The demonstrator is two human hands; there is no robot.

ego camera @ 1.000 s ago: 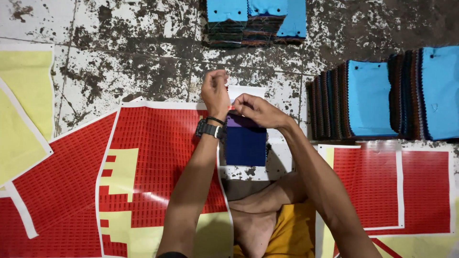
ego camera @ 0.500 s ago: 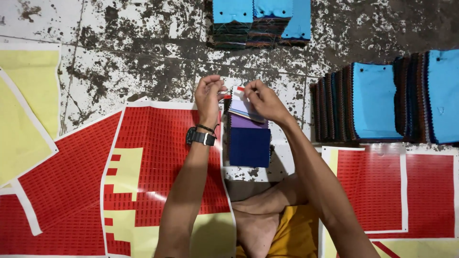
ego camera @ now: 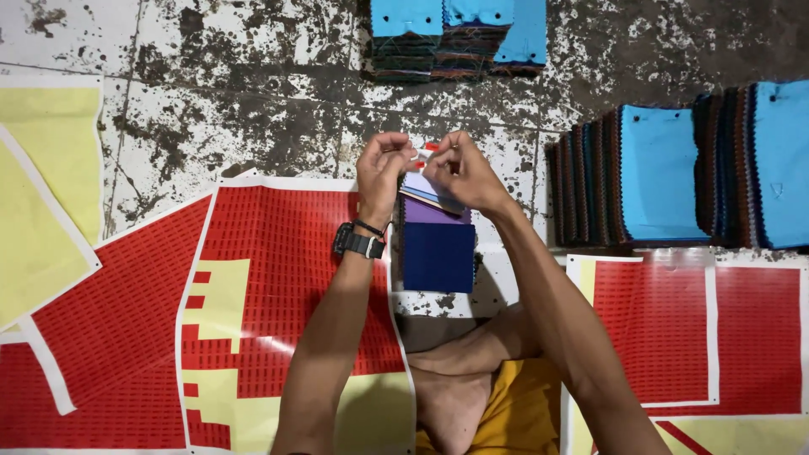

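My left hand (ego camera: 381, 171) and my right hand (ego camera: 459, 171) meet over the far end of a small stack of fabric swatches (ego camera: 436, 244). The top swatch is dark blue, with purple and pale layers showing beneath my fingers. Both hands pinch a small red sticker (ego camera: 425, 152) between the fingertips, just above the stack's far edge. A black watch (ego camera: 358, 243) is on my left wrist. The stack lies on the floor between two red sticker sheets.
A red and yellow sticker sheet (ego camera: 253, 295) lies to the left, another (ego camera: 716, 329) to the right. Yellow backing sheets (ego camera: 38, 202) sit far left. Swatch bundles topped in light blue stand at the right (ego camera: 674, 173) and at the far edge (ego camera: 455, 34). The floor is stained concrete.
My left hand has come down from the far side and closed in on my right hand. Both now pinch together at the far end of the swatch stack.
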